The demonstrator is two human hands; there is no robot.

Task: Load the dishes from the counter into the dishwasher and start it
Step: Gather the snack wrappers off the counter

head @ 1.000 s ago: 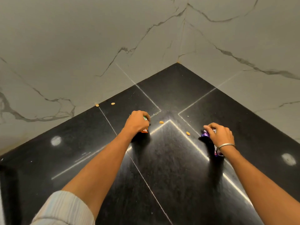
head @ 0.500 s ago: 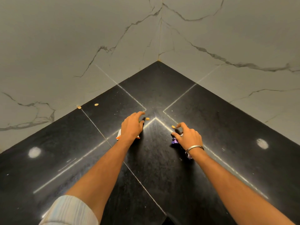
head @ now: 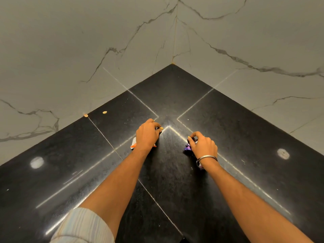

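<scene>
Two hands are working on the black counter [head: 245, 137] near its inner corner: the left hand [head: 146, 135] is pinching a nut [head: 161, 128] over an orange-white wrapper [head: 133, 144]; the right hand [head: 203, 145] is clutching a purple wrapper [head: 188, 148]. Two nuts [head: 104, 112] are lying by the left wall edge.

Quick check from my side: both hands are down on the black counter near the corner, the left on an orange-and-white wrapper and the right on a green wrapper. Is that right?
Not quite. The head view shows the wrapper under the right hand is purple, not green. The rest holds: both hands are on the black counter near the corner, the left hand on an orange-and-white wrapper.
</scene>
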